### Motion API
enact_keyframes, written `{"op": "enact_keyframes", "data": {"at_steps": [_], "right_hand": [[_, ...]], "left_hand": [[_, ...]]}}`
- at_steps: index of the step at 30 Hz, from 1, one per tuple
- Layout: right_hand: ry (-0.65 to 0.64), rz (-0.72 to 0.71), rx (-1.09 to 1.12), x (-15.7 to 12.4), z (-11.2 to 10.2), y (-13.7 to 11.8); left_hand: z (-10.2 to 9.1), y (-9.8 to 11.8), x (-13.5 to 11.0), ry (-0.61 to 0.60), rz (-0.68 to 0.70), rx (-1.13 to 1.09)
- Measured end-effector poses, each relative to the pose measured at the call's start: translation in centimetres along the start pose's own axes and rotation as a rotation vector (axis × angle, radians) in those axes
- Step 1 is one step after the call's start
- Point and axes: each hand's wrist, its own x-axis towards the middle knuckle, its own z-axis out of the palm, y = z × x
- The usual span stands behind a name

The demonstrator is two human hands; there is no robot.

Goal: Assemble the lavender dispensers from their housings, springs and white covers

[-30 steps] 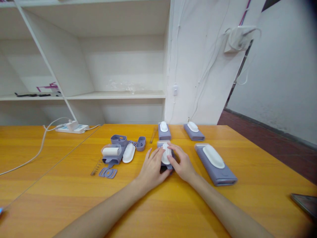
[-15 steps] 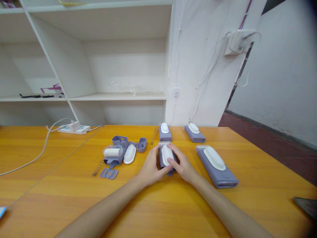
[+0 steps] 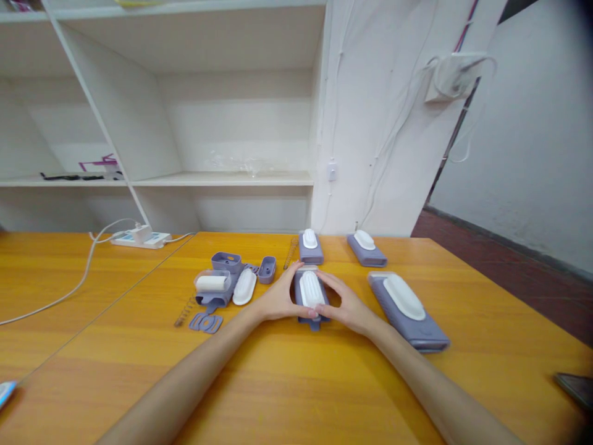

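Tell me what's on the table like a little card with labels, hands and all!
Held: purple case with white pad, on the orange table
Grip: left hand and right hand clasp its two sides
Right of it: bigger purple case
Behind: small case, second small case
Left of it: loose purple and white parts, spring

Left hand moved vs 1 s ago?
Yes. The left hand slid left, off the white top of the unit to its left side, ending farther left of the far unit.
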Motion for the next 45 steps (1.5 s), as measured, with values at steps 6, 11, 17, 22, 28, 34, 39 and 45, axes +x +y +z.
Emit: {"op": "enact_keyframes", "data": {"at_steps": [6, 11, 17, 22, 28, 34, 39, 45], "right_hand": [[-0.036, 0.010, -0.047, 0.0, -0.1, -0.2], [-0.057, 0.039, 0.005, 0.1, -0.1, -0.3], [-0.031, 0.042, 0.001, 0.1, 0.0, -0.1], [-0.057, 0.068, 0.032, 0.4, -0.2, -0.5], [-0.007, 0.079, 0.039, 0.2, 0.2, 0.0], [0.046, 0.033, 0.035, 0.0, 0.7, 0.1], [0.054, -0.033, -0.113, -0.2, 0.8, 0.0], [0.136, -0.137, -0.305, -0.9, 0.7, -1.1]], "left_hand": [[-0.2, 0.2, -0.1, 0.015, -0.016, 0.038], [-0.4, 0.5, -0.2, -0.001, -0.026, 0.083], [-0.9, 0.7, 0.3, 0.005, -0.036, 0.157], [-1.2, 0.9, 0.8, -0.028, -0.027, 0.138], [-1.3, 0.8, 0.8, -0.040, -0.027, 0.112], [-1.1, 0.2, 0.7, 0.002, -0.031, 0.057], [-0.2, -0.1, 0.6, 0.045, 0.049, 0.074], [0.6, 1.2, -0.2, 0.148, 0.160, 0.387]]}}
